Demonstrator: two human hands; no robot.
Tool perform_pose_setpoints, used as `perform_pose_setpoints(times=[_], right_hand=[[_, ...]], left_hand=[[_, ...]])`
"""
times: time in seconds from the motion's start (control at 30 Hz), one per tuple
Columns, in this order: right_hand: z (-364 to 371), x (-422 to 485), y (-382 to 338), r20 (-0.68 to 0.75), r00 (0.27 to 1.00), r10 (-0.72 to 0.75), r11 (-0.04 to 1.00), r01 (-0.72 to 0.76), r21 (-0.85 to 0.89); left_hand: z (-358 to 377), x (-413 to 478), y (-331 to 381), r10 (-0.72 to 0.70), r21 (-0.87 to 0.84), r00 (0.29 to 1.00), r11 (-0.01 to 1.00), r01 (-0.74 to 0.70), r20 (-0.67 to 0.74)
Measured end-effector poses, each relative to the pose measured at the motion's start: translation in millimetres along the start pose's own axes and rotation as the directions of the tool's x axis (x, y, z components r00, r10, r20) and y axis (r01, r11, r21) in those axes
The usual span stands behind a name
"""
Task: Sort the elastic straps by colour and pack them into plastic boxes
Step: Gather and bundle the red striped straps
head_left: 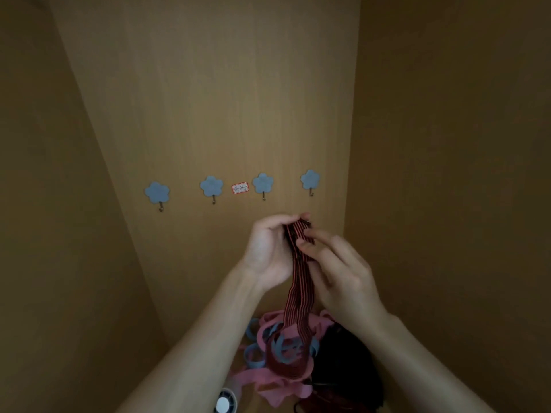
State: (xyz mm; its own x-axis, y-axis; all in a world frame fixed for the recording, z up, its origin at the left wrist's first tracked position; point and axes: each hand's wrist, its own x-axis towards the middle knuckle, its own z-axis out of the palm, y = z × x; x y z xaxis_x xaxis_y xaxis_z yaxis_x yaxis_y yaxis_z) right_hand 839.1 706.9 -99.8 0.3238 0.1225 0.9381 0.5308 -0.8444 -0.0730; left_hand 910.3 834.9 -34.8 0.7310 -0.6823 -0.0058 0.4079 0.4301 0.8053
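Forearms [190,347] enter from the lower edge and converge above the strap pile [277,347]; both hands are raised well above the pile, in front of the wooden back panel [208,99].

Left hand [268,251]: palm faces right; fingers [286,218] are curled over and pressed together, pinching the top end of the striped strap [299,293] against the thumb.

Right hand [337,272]: back of the hand faces the camera; fingers [316,234] are bent and close together, with the thumb and fingertips pinching the same strap just below the left hand's grip.

Striped strap: flat elastic band with narrow red and black stripes running lengthwise; it appears folded into layers at the top; it hangs straight down from the hands and its lower end runs into the pile.

Strap pile: loose tangle on the surface; pink straps [268,380] and blue straps [253,356] loop over one another, with dark red loops in the middle; a dark mass [343,359] lies touching the pile's right side, too dim to identify.

Left of and below the pile, a round white-and-black object [224,403] sits at the frame edge; above the pile, four blue flower-shaped hooks [211,186] run in a row across the back panel, with a small red-bordered label [240,188] between the two middle hooks.
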Motion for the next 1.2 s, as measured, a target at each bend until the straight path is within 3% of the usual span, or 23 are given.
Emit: perform_pose_setpoints(times=[0.17, 0.23, 0.37, 0.43, 0.5, 0.53, 0.6, 0.73, 0.83, 0.93, 1.07, 1.2], right_hand=[[5.9, -7.1, 2.2, 0.002, 1.0, -0.019, 0.999, 0.019, -0.033], [2.4, -8.6, 2.2, 0.055, 0.998, 0.014, 1.0, -0.014, -0.003], [-14.3, 5.8, -4.1, 0.13, 0.963, 0.237, 0.954, -0.256, 0.157], [-16.6, 22.6, -1.2, 0.175, 0.881, 0.44, 0.845, -0.472, 0.253], [-19.3, 40.4, 5.6, 0.373, 0.732, 0.57, 0.682, -0.675, 0.282], [-20.3, 46.3, 7.8, 0.488, 0.666, 0.564, 0.611, -0.734, 0.297], [-21.2, 49.9, 8.1, 0.616, 0.62, 0.486, 0.529, -0.77, 0.357], [-24.7, 53.5, -3.5, 0.652, 0.609, 0.452, 0.537, -0.769, 0.347], [-21.7, 59.4, -5.1, 0.65, 0.55, 0.524, 0.498, -0.817, 0.29], [-22.8, 65.3, -5.9, 0.625, 0.543, 0.56, 0.496, -0.825, 0.273], [-22.0, 71.4, -1.2, 0.575, 0.606, 0.549, 0.691, -0.717, 0.096], [-17.5, 70.0, -4.3, 0.57, 0.666, 0.482, 0.79, -0.611, 0.046]], left_hand=[[4.2, 1.8, -4.3, -0.026, -0.017, 0.998, 0.999, 0.027, 0.056], [4.6, 3.6, -5.8, 0.007, 0.04, 1.0, 0.999, -0.008, 0.01], [-1.2, 7.9, -11.7, 0.111, 0.291, 0.989, 0.953, -0.079, -0.094], [0.8, 4.0, -15.8, 0.102, 0.334, 0.994, 0.939, -0.082, -0.043], [6.0, -1.8, -18.3, 0.079, 0.405, 0.997, 0.911, -0.077, 0.012], [8.2, -3.9, -19.1, 0.076, 0.459, 0.997, 0.885, -0.079, 0.024], [8.9, -5.8, -18.9, 0.094, 0.551, 0.996, 0.83, -0.083, 0.008], [3.6, -5.5, -20.5, 0.109, 0.591, 0.993, 0.804, -0.064, -0.04], [-0.1, -7.8, -23.1, 0.053, 0.553, 0.998, 0.833, -0.028, -0.029], [-6.8, -7.7, -24.4, -0.006, 0.531, 1.0, 0.848, 0.001, 0.006], [-16.9, -13.7, -30.2, -0.077, 0.541, 0.997, 0.839, 0.061, 0.007], [-21.2, -14.8, -35.3, -0.061, 0.573, 0.997, 0.815, 0.08, -0.053]])
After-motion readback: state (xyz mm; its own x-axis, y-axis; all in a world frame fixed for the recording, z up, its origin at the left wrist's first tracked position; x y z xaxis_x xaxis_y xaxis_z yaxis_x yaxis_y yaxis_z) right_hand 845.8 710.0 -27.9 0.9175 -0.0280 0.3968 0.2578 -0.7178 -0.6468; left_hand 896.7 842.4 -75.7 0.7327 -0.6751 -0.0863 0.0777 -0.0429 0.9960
